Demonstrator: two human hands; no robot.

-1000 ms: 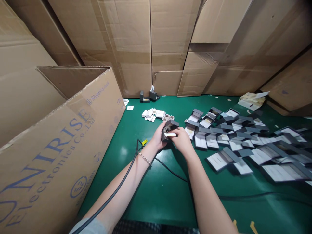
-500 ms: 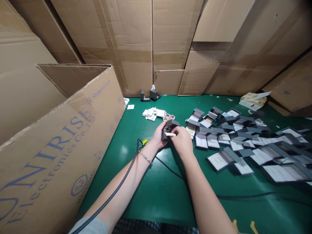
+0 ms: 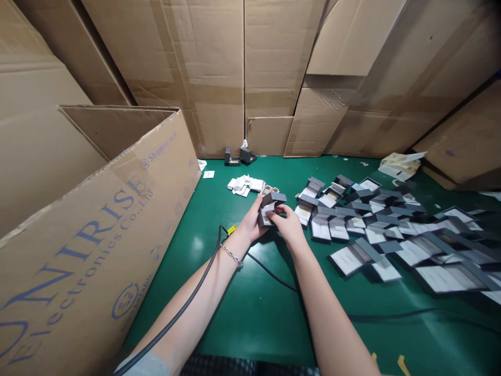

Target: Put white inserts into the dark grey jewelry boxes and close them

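My left hand point(image 3: 251, 222) is wrapped round a small dark grey box point(image 3: 273, 198) whose hinged lid stands up. White material, perhaps a card or insert point(image 3: 266, 208), shows inside the box. The fingers of my right hand point(image 3: 288, 223) are closed at the box's right side, with their tips on the white insert. Just beyond the box lies a small pile of white paper pieces point(image 3: 240, 184). To the right, many similar dark grey boxes point(image 3: 321, 225) lie with lids raised and white inserts showing.
A large printed carton point(image 3: 156, 193) stands on the left, and cardboard walls point(image 3: 211, 78) close off the back of the green table point(image 3: 250, 313). Two dark boxes point(image 3: 246, 155) sit at the back. A black cable point(image 3: 195, 292) with a yellow tag runs over my left forearm.
The white piece that stuck out at the box's front now lies inside it, under my right fingertips. The box has tilted slightly, showing more of its inside.
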